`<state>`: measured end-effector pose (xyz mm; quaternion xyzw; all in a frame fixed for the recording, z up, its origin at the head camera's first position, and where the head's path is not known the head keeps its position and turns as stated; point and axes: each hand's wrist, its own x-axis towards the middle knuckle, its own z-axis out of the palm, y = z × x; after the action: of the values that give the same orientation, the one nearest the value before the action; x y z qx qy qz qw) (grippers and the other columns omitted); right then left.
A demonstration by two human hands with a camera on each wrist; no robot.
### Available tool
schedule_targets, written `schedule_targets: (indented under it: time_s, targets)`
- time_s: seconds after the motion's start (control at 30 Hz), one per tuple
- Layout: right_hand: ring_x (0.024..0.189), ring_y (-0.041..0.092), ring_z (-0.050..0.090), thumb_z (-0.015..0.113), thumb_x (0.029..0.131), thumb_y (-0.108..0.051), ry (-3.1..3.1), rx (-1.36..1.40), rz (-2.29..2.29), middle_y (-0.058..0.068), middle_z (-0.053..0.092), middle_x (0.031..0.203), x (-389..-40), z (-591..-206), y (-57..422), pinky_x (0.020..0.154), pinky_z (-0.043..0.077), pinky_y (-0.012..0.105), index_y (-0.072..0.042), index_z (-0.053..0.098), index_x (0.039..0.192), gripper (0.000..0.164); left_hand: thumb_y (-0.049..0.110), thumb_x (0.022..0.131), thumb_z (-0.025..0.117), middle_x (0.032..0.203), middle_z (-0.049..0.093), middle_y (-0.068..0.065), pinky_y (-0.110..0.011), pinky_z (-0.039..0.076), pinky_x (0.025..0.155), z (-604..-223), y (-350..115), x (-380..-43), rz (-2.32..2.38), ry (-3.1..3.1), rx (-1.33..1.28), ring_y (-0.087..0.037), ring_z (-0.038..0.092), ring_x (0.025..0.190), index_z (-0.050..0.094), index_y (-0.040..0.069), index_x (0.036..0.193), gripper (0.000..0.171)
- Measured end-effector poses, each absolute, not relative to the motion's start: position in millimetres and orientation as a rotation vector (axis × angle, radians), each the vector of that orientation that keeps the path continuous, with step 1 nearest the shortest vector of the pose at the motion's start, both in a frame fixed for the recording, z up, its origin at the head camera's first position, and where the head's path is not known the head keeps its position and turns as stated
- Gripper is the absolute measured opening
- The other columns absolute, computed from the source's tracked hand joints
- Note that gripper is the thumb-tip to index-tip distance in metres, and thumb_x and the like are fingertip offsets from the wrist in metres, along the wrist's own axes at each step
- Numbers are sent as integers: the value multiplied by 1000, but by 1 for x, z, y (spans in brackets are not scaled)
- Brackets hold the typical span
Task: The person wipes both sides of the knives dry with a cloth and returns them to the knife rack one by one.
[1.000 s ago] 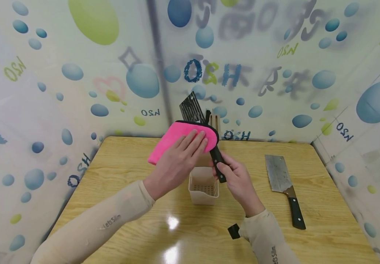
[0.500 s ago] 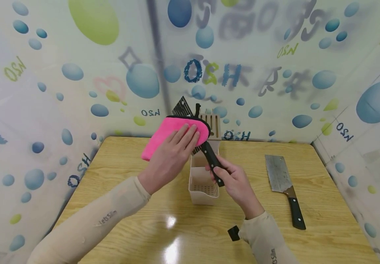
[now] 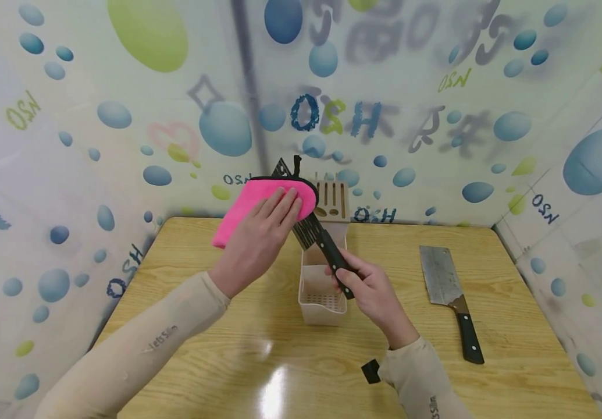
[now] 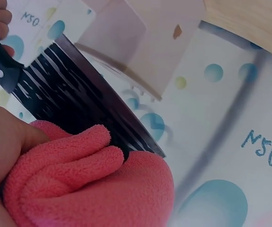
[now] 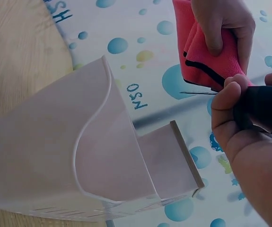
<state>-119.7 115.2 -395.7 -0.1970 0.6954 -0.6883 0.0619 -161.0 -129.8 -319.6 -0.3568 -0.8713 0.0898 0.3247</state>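
Note:
My right hand (image 3: 376,291) grips the black riveted handle of a cleaver (image 4: 74,90), whose dark blade has a streaked pattern. The blade slants up and to the left in the head view, raised over the table. Against its upper part my left hand (image 3: 261,227) holds a folded pink cloth (image 3: 235,209) with black edging. In the left wrist view the cloth (image 4: 102,189) wraps over the blade's far end and hides it. Thumb and fingers of the left hand (image 5: 225,19) pinch the cloth from both sides in the right wrist view.
Behind and below the hands stands a beige knife holder (image 3: 323,314) with a slotted top (image 3: 342,201) and an open front compartment. A second cleaver (image 3: 441,276) with a grey blade lies on the wooden table (image 3: 175,349) at the right. A patterned wall rises behind.
The left hand and cloth have slid left along the cleaver toward the blade's tip, baring more blade near the handle. The cleaver has tipped lower to the left, and more of the holder shows.

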Motion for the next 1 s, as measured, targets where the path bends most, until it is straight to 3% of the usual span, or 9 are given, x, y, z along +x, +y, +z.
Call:
schedule_targets:
  time_s: [0.37,0.67,1.0]
  targets:
    - [84,19,64,50,106,-2,2109,-632,-2076,22,66,111,-120,-398,116,76,59,26,3,46,153,47,0,99,65,152,52,-21,-45,46,114,-314,-141,-177,244,-2342,-880,-37,50,142,51,-5,148,51]
    - [80,23,62,51,105,0,2207,-749,-1996,18,65,106,-119,-396,118,74,57,31,6,50,149,44,0,98,65,151,53,-21,-44,44,116,-312,-156,-188,209,-2386,-804,-36,51,141,52,-5,148,52]
    - [72,31,55,48,107,1,2272,-931,-1973,13,61,97,-119,-400,118,61,48,29,9,52,145,39,-3,97,64,150,55,-21,-46,47,114,-314,-164,-193,187,-2377,-776,-37,53,139,53,-5,147,51]
